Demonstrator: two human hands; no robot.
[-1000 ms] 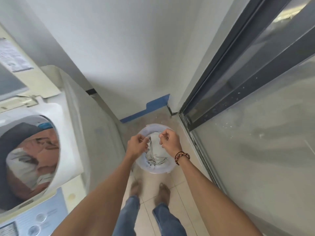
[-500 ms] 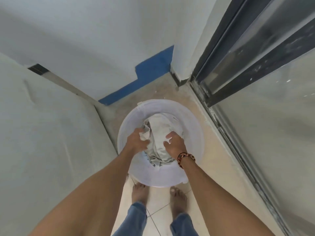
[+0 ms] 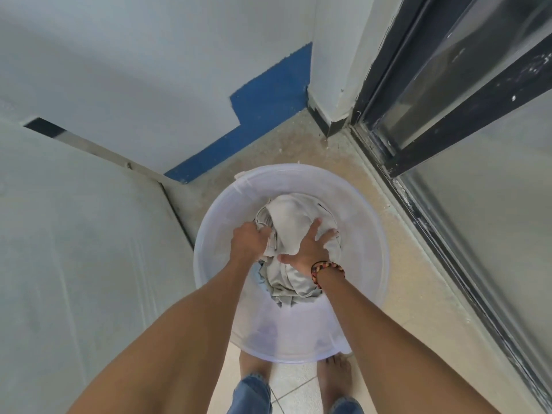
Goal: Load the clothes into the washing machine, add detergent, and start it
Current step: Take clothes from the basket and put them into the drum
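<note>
- The clothes [image 3: 288, 222], pale grey-beige and crumpled, are heaped inside a translucent white bucket [image 3: 370, 234] on the floor [image 3: 418, 294].
- A fold of the clothes is gripped by the left hand [image 3: 249, 242], fingers curled.
- The right hand [image 3: 310, 249] is pressed flat on the clothes, fingers spread.
- No legible writing is seen.

Pale grey-beige clothes [image 3: 291, 234] crumpled in heap at bottom of translucent white bucket [image 3: 367, 228].
</note>
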